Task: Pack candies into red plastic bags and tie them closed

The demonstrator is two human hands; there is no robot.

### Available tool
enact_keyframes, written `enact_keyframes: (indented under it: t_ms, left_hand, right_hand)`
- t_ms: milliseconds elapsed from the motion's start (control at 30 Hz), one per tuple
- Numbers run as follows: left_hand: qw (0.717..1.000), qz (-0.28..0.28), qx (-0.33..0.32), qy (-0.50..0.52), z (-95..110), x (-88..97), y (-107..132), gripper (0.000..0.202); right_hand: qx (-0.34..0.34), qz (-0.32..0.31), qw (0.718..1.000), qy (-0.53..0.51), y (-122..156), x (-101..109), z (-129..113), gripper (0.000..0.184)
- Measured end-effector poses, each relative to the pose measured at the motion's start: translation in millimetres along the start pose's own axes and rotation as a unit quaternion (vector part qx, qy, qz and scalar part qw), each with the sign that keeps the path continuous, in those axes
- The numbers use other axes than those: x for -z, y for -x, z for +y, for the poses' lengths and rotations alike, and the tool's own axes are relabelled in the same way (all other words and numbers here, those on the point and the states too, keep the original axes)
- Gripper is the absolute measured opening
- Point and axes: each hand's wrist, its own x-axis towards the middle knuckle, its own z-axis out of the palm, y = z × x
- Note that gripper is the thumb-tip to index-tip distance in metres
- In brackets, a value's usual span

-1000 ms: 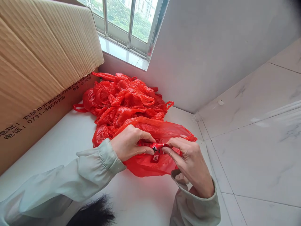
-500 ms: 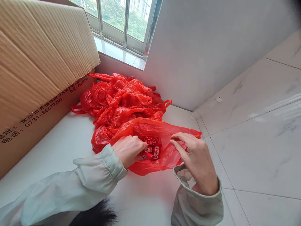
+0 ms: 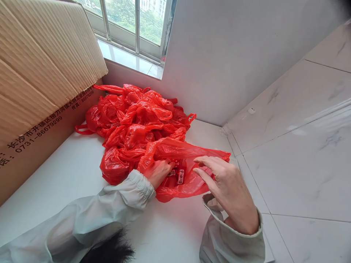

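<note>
An open red plastic bag point(image 3: 189, 146) lies on the white surface with its mouth toward me. Inside it are small red packets point(image 3: 180, 176) with white labels and dark characters. My left hand point(image 3: 160, 172) reaches into the bag from the left, its fingers curled down against the packets. Its fingertips are partly hidden, so what they grip, if anything, I cannot make out. Over the right side of the bag's mouth is my right hand point(image 3: 219, 175), thumb and fingers apart, with nothing visible between them.
Behind the open bag is a heap of red plastic bags point(image 3: 137, 113), several with handles knotted. A large cardboard box point(image 3: 49, 69) with printed characters stands at the left. A barred window point(image 3: 134, 27) and grey wall point(image 3: 219, 54) are behind; white marbled tiles point(image 3: 301, 153) at the right.
My left hand has gone deeper into the bag, among the packets. My right hand's thumb and fingers have spread apart. The view has shifted slightly.
</note>
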Motion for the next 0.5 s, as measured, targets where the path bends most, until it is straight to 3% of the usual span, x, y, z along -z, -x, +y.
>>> enact_keyframes:
  t_ms: [167, 500]
  left_hand:
    - [0.997, -0.024, 0.011, -0.075, 1.3, -4.2, 4.1, 0.031]
    - [0.993, 0.033, 0.028, -0.113, 7.0, -16.7, 5.9, 0.029]
  right_hand:
    - [-0.018, -0.022, 0.999, 0.022, -1.0, -0.8, 1.7, 0.013]
    - [-0.034, -0.054, 0.998, 0.018, -0.5, -2.3, 1.6, 0.017]
